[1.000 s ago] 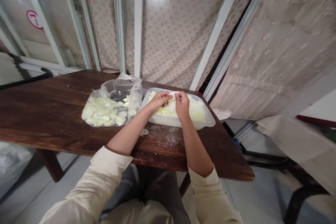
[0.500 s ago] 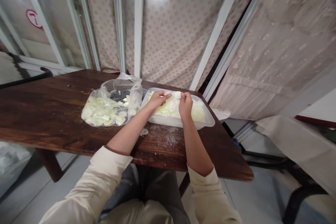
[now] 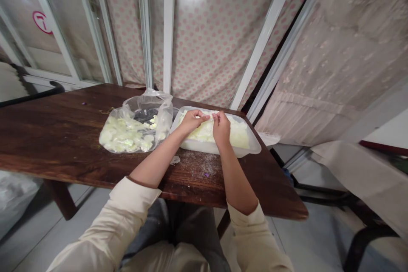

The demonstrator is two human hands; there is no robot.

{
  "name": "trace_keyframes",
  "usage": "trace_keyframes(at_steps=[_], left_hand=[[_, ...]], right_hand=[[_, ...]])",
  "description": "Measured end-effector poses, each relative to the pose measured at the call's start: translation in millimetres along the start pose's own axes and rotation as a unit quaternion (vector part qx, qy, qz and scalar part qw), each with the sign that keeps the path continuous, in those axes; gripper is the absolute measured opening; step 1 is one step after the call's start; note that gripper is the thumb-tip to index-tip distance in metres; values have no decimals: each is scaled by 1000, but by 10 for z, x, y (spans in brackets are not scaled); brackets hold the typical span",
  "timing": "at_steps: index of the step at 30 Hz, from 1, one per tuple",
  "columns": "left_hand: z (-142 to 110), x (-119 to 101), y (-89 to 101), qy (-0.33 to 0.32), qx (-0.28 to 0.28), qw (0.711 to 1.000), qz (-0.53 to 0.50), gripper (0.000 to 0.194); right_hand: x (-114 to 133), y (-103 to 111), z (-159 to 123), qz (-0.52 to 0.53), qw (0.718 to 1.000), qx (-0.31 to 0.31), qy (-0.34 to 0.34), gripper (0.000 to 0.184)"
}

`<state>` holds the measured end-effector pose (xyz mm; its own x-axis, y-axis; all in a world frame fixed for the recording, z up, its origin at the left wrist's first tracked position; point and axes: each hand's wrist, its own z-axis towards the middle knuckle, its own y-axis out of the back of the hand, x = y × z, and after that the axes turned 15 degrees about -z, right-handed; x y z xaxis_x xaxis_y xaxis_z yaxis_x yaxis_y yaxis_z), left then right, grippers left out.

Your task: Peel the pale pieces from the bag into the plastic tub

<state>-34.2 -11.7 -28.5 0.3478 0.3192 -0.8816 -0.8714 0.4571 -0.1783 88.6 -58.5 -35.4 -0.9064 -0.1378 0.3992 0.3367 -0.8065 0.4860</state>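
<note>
A white plastic tray stands on the dark wooden table, holding a layer of pale green-white vegetable leaf pieces. My left hand and my right hand are over the tray, their fingertips close together. Both hands seem to pinch a thin pale leaf strip, though the fingers partly hide it. To the left of the tray, a clear plastic bag lies on its side, filled with similar pale pieces.
A small pale scrap and fine whitish specks lie on the wood in front of the tray. The table's near edge passes under my arms. Spotted curtains and white window frames stand behind the table.
My right hand has moved up and left, bringing its fingertips closer to my left hand's fingertips above the tray. The tray and bag stay in place.
</note>
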Motion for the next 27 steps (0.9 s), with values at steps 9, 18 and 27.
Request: trace_keyframes(at_steps=[9,18,27], left_hand=[[4,-32,-29,54,2,996,-64,44],[2,-12,-5,16,43,999,-14,36],[16,27,-8,37,-22,999,-27,40]], right_hand=[[-80,-10,39,67,997,-15,-44,25],[41,-6,-21,17,999,18,39,23],[-50,-1,17,17,997,-39,-58,25]])
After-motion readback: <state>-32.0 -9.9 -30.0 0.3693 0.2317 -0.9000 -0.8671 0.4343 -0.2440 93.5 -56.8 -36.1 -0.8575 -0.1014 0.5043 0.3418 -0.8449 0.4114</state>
